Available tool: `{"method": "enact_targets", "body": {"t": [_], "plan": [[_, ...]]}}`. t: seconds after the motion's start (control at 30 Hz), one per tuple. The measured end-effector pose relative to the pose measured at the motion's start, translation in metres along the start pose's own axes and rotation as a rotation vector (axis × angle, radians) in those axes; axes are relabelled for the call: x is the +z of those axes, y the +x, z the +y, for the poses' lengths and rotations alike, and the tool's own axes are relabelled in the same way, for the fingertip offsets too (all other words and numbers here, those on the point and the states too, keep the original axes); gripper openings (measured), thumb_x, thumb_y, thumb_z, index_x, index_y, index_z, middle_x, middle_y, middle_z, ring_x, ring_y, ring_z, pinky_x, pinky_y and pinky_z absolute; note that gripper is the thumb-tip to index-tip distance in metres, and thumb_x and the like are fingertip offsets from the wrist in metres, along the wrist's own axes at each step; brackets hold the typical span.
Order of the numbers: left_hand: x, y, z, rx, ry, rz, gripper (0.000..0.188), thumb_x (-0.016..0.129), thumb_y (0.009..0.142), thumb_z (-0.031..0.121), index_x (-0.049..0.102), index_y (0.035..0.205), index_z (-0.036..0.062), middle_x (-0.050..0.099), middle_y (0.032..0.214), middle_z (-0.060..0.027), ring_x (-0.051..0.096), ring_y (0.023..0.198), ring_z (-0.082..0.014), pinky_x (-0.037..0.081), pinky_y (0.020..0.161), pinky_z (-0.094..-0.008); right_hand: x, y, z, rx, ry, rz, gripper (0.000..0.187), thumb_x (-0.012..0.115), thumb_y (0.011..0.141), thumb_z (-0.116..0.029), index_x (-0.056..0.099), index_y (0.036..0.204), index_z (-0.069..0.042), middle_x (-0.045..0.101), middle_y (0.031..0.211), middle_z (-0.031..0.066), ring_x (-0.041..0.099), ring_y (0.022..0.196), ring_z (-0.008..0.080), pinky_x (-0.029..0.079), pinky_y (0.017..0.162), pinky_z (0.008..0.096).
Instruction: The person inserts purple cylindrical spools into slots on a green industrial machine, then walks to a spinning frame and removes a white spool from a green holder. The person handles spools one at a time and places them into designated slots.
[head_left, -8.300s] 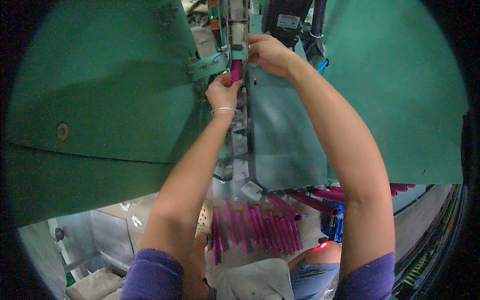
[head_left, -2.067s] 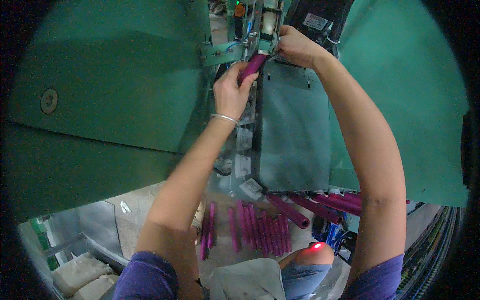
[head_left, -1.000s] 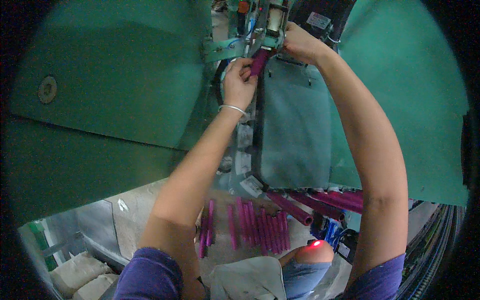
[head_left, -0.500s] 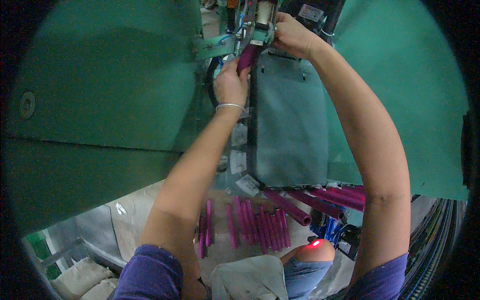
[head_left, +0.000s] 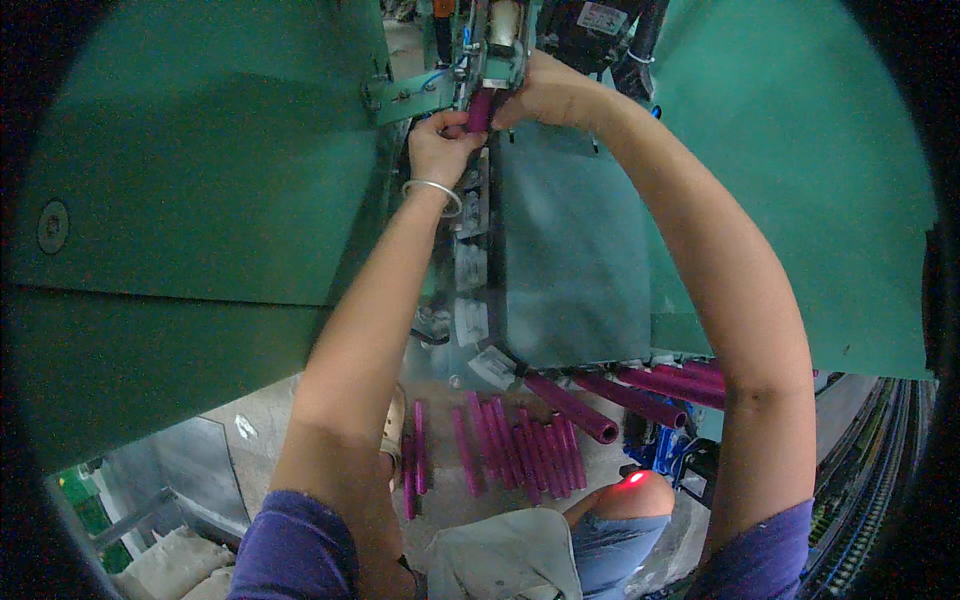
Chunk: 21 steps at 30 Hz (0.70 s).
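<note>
A purple tube [head_left: 480,109] stands under the clamp-like machine head [head_left: 500,60] at the top of the view, its upper end inside the mechanism. My left hand [head_left: 440,150], with a pale bangle at the wrist, pinches the tube's lower end from the left between thumb and fingers. Close by on the right, my right hand [head_left: 555,98] is curled beside the machine head, one fingertip near the tube. Most of its fingers are hidden behind the metal parts, so its grip does not show.
Green panels [head_left: 200,150] flank both sides, and a grey-green plate [head_left: 575,250] lies between my forearms. Several purple tubes [head_left: 570,408] jut out below the plate. More loose tubes [head_left: 515,445] lie on the floor. Dark cables [head_left: 860,500] run at lower right.
My left hand has shifted up and left, from wrapping the tube to pinching its end. The tube shows shorter and more upright. My right hand has come down toward it, and the view has shifted slightly.
</note>
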<state>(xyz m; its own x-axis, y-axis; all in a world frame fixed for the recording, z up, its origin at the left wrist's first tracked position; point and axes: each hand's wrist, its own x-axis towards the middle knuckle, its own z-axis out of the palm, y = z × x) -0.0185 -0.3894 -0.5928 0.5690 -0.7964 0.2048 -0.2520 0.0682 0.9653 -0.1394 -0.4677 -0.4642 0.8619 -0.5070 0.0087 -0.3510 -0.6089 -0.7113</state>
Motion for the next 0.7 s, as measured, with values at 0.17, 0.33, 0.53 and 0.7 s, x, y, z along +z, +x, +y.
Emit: {"method": "enact_targets", "body": {"t": [0.17, 0.33, 0.53, 0.7], "plan": [[0.004, -0.007, -0.003, 0.019, 0.255, 0.057, 0.042, 0.077, 0.057, 0.019, 0.061, 0.088, -0.0041, 0.061, 0.074, -0.0096, 0.057, 0.068, -0.0175, 0.045, 0.064, -0.0276, 0.033, -0.002, 0.010, -0.076, -0.097, 0.445, 0.078, 0.075, 0.052, -0.018, 0.035, 0.116, 0.003, 0.056, 0.094, 0.0227, 0.056, 0.090, 0.0348, 0.046, 0.078, 0.0375], [0.012, -0.008, -0.014, -0.420, -0.317, 0.029, 0.036, 0.074, 0.058, 0.011, 0.061, 0.089, -0.0044, 0.062, 0.075, -0.0074, 0.057, 0.067, -0.0152, 0.045, 0.066, -0.0279, 0.051, 0.000, 0.014, -0.106, -0.068, 0.632, 0.073, 0.070, 0.056, -0.015, 0.034, 0.117, 0.003, 0.057, 0.091, 0.0225, 0.056, 0.086, 0.0373, 0.046, 0.076, 0.0391], [0.027, -0.008, -0.014, -0.261, -0.298, 0.118, 0.024, 0.068, 0.061, 0.003, 0.061, 0.083, -0.0030, 0.062, 0.075, -0.0071, 0.057, 0.069, -0.0161, 0.044, 0.066, -0.0277, 0.048, 0.002, 0.012, -0.148, -0.104, 0.703, 0.074, 0.066, 0.057, -0.012, 0.032, 0.120, 0.004, 0.056, 0.095, 0.0228, 0.054, 0.090, 0.0390, 0.044, 0.078, 0.0408], [0.032, -0.008, -0.013, -0.386, -0.177, 0.259, 0.020, 0.067, 0.062, 0.003, 0.063, 0.082, 0.0009, 0.063, 0.076, -0.0076, 0.058, 0.069, -0.0162, 0.044, 0.067, -0.0282, 0.051, 0.003, 0.017, -0.050, -0.015, 0.587, 0.072, 0.065, 0.059, -0.011, 0.032, 0.121, 0.004, 0.051, 0.105, 0.0248, 0.048, 0.098, 0.0409, 0.041, 0.084, 0.0403]]}}
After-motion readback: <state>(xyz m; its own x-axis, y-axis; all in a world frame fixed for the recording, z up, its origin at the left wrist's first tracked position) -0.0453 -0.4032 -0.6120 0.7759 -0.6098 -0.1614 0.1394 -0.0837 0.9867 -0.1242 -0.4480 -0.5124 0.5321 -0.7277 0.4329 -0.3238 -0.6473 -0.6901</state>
